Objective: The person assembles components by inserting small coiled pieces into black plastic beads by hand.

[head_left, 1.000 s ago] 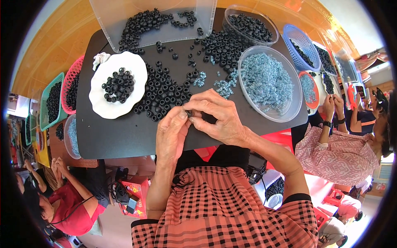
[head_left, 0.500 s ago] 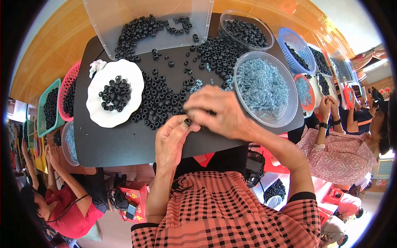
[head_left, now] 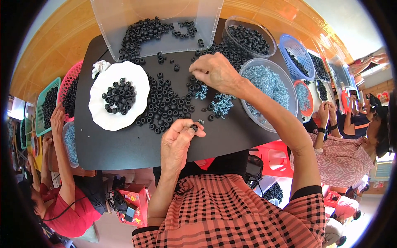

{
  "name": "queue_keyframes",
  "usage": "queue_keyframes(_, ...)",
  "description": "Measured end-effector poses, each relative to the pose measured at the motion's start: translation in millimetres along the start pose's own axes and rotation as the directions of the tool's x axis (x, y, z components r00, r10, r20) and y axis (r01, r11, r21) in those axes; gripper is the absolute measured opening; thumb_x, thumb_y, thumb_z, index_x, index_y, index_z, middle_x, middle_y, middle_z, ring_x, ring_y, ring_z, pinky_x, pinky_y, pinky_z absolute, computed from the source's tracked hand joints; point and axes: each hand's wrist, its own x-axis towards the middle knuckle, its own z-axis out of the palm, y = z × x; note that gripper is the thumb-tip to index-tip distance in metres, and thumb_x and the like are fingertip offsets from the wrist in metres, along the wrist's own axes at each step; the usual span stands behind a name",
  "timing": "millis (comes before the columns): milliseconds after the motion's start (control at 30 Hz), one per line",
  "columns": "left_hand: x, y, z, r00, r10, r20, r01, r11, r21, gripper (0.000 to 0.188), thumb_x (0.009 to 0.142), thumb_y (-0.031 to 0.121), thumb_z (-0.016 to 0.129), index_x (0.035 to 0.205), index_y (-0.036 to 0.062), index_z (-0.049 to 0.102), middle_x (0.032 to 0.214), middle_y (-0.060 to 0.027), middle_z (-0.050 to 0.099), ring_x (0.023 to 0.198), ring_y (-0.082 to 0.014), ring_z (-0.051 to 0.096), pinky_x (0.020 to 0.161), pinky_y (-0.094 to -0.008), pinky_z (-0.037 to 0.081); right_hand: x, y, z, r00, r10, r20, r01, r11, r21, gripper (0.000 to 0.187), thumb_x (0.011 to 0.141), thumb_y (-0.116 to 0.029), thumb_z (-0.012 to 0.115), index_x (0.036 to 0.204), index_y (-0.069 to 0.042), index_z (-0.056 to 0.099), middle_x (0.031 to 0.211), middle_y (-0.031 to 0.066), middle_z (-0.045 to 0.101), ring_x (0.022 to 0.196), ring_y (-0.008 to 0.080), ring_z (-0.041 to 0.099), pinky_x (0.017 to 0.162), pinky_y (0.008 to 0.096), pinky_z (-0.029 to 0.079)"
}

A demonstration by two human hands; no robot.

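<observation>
Left hand [head_left: 178,140] fingers pinch one black ring [head_left: 194,127]; right hand [head_left: 215,73] fingers half-closed over blue pieces [head_left: 222,105] (grip unclear) — white plate [head_left: 103,118] holds few, big pile of rings [head_left: 165,107] left

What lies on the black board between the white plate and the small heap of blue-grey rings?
In the head view, a loose spread of black rings lies on the black board between the white plate and the blue-grey rings.

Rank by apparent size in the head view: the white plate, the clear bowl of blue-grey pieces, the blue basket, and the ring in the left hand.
1. White plate and clear bowl: look alike, not ranked.
2. Blue basket.
3. Ring, pinched in the left hand.
</observation>
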Motion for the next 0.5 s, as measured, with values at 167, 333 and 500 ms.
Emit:
queue_keyframes(167,0,0,-2,1.0,0.004,-0.002,-0.004,1.0,0.009,0.018,0.092,0.003,0.05,0.105,-0.0033,0.061,0.099,-0.0111,0.066,0.088,-0.0146,0.063,0.09,-0.0305,0.046,-13,-2,-31,0.97,0.235,-0.067,-0.225,0.967,0.122,0.013,0.077,-0.004,0.063,0.088,0.0,0.069,0.077,0.013,0.067,0.065,0.0263,0.064,0.063,0.0324,0.053)
queue_keyframes(333,0,-1,-2,1.0,0.017,0.008,-0.017,1.0,0.01,0.019,0.092,0.002,0.05,0.106,-0.0033,0.061,0.099,-0.0111,0.065,0.088,-0.0149,0.062,0.09,-0.0311,0.046,-38,-19,-44,0.973,0.175,0.151,-0.171,0.984,-0.042,0.012,0.077,-0.007,0.064,0.087,-0.003,0.069,0.077,0.011,0.066,0.068,0.0262,0.064,0.065,0.0374,0.05)
queue_keyframes(500,1,-2,-1,0.999,0.043,0.012,-0.044,0.999,0.022,0.018,0.093,0.003,0.051,0.106,-0.0028,0.061,0.099,-0.0113,0.065,0.089,-0.0153,0.062,0.092,-0.0328,0.045,-47,-29,-22,0.956,0.185,0.228,-0.093,0.927,-0.363,0.01,0.077,-0.015,0.065,0.085,-0.008,0.066,0.073,0.0082,0.06,0.076,0.0258,0.062,0.072,0.0397,0.041)
